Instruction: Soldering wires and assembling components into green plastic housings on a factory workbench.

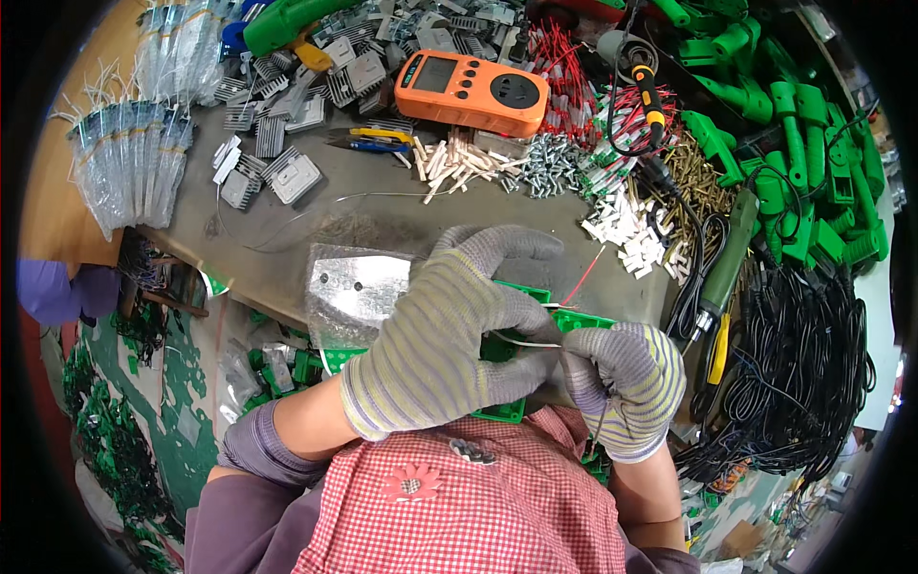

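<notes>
Near the front edge of the counter (411, 215), the right hand (626, 378) pinches a thin wire (528, 343), probably to keep it steady above the green housing (587, 320). The left hand (421, 330) curves half-spread over this housing, its grip unclear. The wire's visible length runs left to right, slightly toward the front edge.

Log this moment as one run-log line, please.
left hand: gloved, over green casing | right hand: gloved, pinching thin wire | beyond: orange meter, silver screws
</notes>
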Tool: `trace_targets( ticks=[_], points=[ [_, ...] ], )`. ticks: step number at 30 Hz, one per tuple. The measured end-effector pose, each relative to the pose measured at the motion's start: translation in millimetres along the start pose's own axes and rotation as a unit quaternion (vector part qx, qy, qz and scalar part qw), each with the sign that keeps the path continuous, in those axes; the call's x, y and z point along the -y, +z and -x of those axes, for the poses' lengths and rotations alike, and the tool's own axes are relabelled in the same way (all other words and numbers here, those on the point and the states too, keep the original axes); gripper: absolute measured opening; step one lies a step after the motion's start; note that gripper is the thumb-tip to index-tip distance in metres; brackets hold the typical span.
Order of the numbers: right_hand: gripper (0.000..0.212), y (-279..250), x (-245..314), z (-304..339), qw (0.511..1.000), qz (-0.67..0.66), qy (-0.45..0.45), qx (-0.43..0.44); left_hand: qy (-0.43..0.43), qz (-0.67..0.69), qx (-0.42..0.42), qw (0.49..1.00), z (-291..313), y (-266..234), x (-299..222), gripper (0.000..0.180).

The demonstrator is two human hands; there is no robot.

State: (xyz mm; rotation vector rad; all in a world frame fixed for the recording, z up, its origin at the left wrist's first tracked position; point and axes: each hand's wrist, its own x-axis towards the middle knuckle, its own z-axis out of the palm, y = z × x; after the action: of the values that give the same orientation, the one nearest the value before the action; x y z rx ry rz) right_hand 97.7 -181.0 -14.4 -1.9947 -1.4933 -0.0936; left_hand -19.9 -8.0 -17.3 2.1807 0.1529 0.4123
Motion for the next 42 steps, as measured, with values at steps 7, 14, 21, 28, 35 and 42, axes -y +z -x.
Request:
trace_targets(
  ticks=[7, 14, 21, 28, 35, 42],
  points=[
    [0.025, -0.2, 0.7, 11.6, 0.983, -0.159, 0.056, -0.070, 0.001, 0.061, -0.015, 0.998, 4.6, 4.5, 7.7, 0.012],
    [0.021, 0.2, -12.5, 41.0, 0.969, -0.230, 0.013, -0.091, -0.005, 0.063, -0.041, 0.997, 6.2, 9.8, 4.8, 0.013],
    [0.027, -15.6, -1.8, 28.4, 0.989, -0.140, -0.016, -0.053, 0.003, 0.037, -0.045, 0.998, 5.4, 9.9, 3.3, 0.013],
    [0.010, -22.4, 25.2, 13.1, 0.889, -0.326, 0.321, -0.005, -0.017, 0.044, -0.037, 0.998, 6.3, 8.0, 0.9, 0.014],
    [0.011, -14.3, 24.4, 13.5, 0.963, -0.157, 0.217, 0.014, 0.007, 0.017, -0.033, 0.999, 3.4, 5.2, 0.5, 0.015],
    [0.013, -9.2, 23.7, 12.0, 0.978, -0.080, 0.192, 0.021, 0.032, 0.006, -0.027, 0.999, 2.1, 4.0, 2.5, 0.011]
  ],
)
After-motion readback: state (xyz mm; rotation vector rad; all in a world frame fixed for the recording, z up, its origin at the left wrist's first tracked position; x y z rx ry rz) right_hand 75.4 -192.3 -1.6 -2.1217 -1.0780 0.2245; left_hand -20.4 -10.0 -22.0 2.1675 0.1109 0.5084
